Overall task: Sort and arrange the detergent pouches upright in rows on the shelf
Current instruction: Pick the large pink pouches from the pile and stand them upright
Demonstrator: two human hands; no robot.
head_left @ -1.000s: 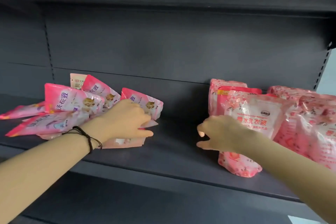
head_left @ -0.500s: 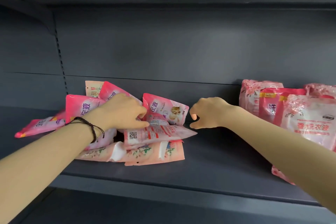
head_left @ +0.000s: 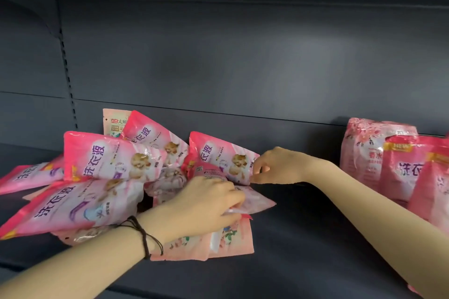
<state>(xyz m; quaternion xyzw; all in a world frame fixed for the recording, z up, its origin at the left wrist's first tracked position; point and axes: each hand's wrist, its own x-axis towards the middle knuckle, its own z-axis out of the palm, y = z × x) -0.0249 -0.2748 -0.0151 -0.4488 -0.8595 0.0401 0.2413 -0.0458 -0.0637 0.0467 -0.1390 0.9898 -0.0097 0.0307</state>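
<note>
Pouches [head_left: 116,177] are lying jumbled left of the standing row [head_left: 388,162]. Your right hand [head_left: 279,165] is pinching one pouch's corner [head_left: 251,172]; your left hand [head_left: 206,204] is closing on another, so be lifting singly.

Pink detergent pouches on the dark shelf [head_left: 303,238]

A jumbled pile of pink pouches [head_left: 107,192] lies flat and tilted at left; upright pink pouches [head_left: 388,165] stand together at right, well apart.
</note>
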